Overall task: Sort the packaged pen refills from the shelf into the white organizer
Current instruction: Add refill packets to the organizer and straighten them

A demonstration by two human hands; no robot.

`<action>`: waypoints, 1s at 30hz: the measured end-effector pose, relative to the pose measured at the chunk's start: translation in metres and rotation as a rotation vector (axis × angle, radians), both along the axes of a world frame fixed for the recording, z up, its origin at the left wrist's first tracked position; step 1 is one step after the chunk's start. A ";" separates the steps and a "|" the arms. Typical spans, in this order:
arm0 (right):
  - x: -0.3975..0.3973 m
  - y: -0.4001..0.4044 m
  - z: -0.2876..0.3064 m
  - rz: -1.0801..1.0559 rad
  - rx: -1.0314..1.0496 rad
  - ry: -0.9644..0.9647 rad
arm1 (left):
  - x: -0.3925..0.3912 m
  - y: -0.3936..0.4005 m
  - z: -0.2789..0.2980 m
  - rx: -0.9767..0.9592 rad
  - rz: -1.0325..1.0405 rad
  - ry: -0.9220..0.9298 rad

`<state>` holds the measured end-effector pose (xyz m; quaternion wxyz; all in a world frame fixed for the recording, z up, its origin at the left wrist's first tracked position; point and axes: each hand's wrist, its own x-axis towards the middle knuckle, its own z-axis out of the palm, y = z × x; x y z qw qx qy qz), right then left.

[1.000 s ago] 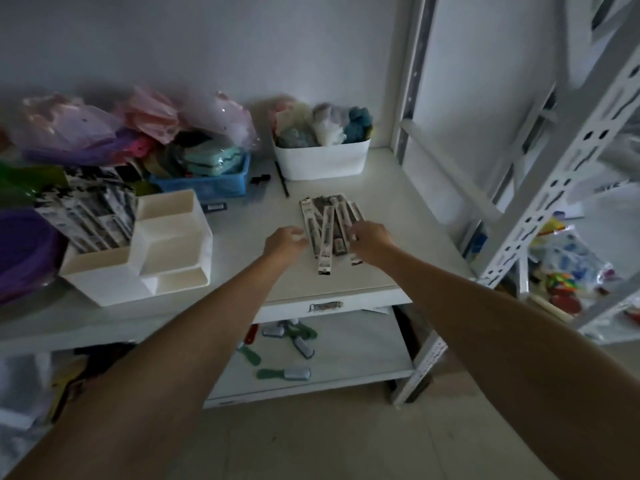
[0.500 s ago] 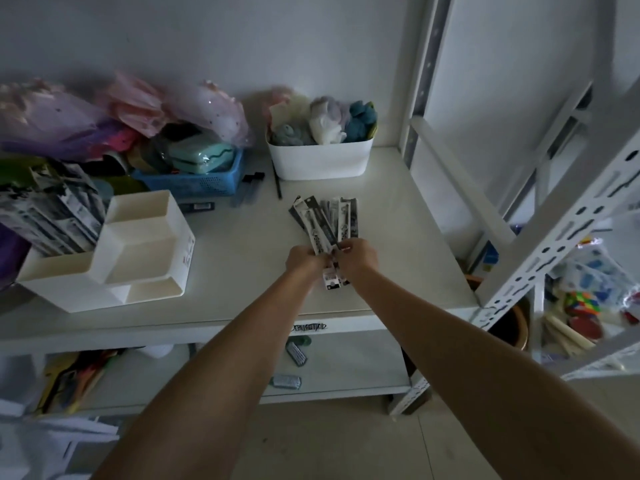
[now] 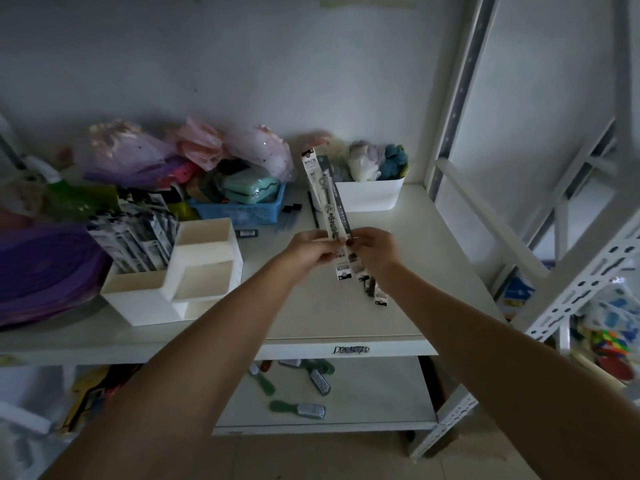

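My left hand [image 3: 306, 251] and my right hand [image 3: 375, 251] both grip a bundle of long packaged pen refills [image 3: 327, 199] near its lower part. The bundle is lifted off the shelf [image 3: 398, 306] and stands almost upright, its top leaning slightly left; its lower ends fan out below my right hand. The white organizer [image 3: 204, 271] stands to the left on the shelf. Its tall rear-left compartment holds several refill packs [image 3: 138, 237]; the other compartments look empty.
A white bin [image 3: 370, 194] of soft items and a blue basket [image 3: 242, 209] stand at the back. Purple and pink bags fill the left side. A black pen [image 3: 313, 209] lies behind the hands. Small brushes lie on the lower shelf. White metal uprights stand at right.
Both hands closed on the refill packs that lay flat on the shelf, gathered them into one bundle and raised it upright. The camera view shifted slightly.
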<state>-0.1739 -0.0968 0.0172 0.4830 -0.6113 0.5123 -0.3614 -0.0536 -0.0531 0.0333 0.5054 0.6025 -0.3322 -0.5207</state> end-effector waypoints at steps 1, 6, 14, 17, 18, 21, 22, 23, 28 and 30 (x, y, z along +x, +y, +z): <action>0.007 0.003 0.006 -0.001 -0.018 -0.023 | 0.009 0.001 0.006 -0.029 -0.006 0.012; 0.058 0.031 0.034 -0.003 -0.016 -0.160 | 0.066 0.020 0.030 -0.127 -0.053 0.100; 0.147 0.095 0.054 -0.077 -0.072 -0.257 | 0.154 0.073 0.060 -0.263 -0.084 -0.094; 0.172 0.111 0.054 -0.101 -0.089 -0.249 | 0.180 0.085 0.065 -0.312 -0.104 -0.349; 0.179 0.114 0.054 -0.112 -0.085 -0.236 | 0.187 0.089 0.066 -0.305 -0.111 -0.404; 0.193 0.120 0.055 -0.111 -0.065 -0.194 | 0.203 0.095 0.067 -0.289 -0.111 -0.474; 0.196 0.121 0.056 -0.107 -0.072 -0.184 | 0.209 0.097 0.068 -0.291 -0.097 -0.483; 0.199 0.121 0.057 -0.111 -0.080 -0.172 | 0.215 0.099 0.070 -0.291 -0.078 -0.485; 0.203 0.112 0.073 -0.106 -0.085 -0.163 | 0.244 0.109 0.084 -0.369 0.039 -0.594; 0.208 0.109 0.079 -0.115 -0.102 -0.145 | 0.257 0.115 0.084 -0.397 0.087 -0.658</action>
